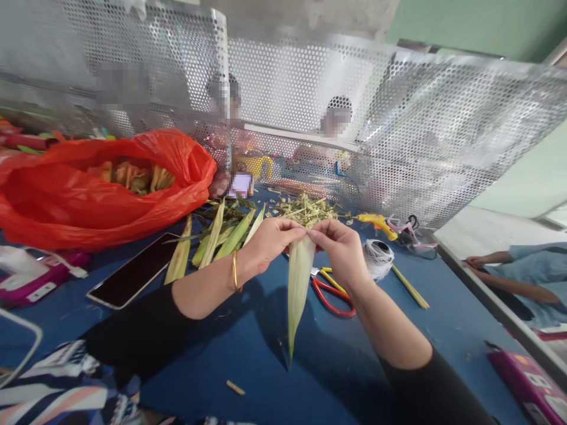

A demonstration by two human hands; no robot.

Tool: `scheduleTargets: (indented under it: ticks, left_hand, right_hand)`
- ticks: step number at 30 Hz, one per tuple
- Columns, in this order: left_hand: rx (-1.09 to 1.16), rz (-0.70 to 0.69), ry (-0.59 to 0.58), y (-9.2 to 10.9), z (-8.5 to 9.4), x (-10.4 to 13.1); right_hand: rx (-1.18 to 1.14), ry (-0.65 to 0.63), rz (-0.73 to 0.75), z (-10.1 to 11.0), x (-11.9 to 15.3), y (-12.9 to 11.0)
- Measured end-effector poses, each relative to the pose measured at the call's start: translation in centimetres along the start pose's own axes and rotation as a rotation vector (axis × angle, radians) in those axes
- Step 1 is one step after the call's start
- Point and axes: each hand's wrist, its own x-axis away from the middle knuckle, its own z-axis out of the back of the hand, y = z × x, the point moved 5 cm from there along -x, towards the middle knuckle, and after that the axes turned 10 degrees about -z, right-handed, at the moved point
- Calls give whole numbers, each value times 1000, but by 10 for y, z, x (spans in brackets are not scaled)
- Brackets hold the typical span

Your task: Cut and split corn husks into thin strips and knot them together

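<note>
A pale green corn husk [300, 277] hangs point-down over the blue table, pinched at its wide upper end. My left hand [277, 241], with a gold bangle at the wrist, grips the husk's left top corner between thumb and fingers. On the other side my right hand [339, 248] pinches the top edge, its fingertips almost meeting the left ones. Beneath the right hand lie scissors with red and yellow handles [334, 298], partly hidden. A spool of white string [378, 258] stands just right of that hand. Behind both hands is a heap of husk shreds [308, 209].
More corn husks [217, 236] and a dark phone [135, 270] lie to the left, near a red plastic bag [177, 159]. A yellow glue gun [376, 224] and a cut stalk [410, 286] are at right. A perforated metal screen [287, 94] borders the table's back; people sit beyond it.
</note>
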Motion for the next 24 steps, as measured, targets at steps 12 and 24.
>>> scheduleTargets:
  ticks: [12,24]
  left_hand:
    - [85,24,11,-6,0,-1]
    - [75,-6,42,-7,6,-7]
  right_hand:
    - [113,69,126,-1,3,0]
    - [-149,41,-104,-6,1,15]
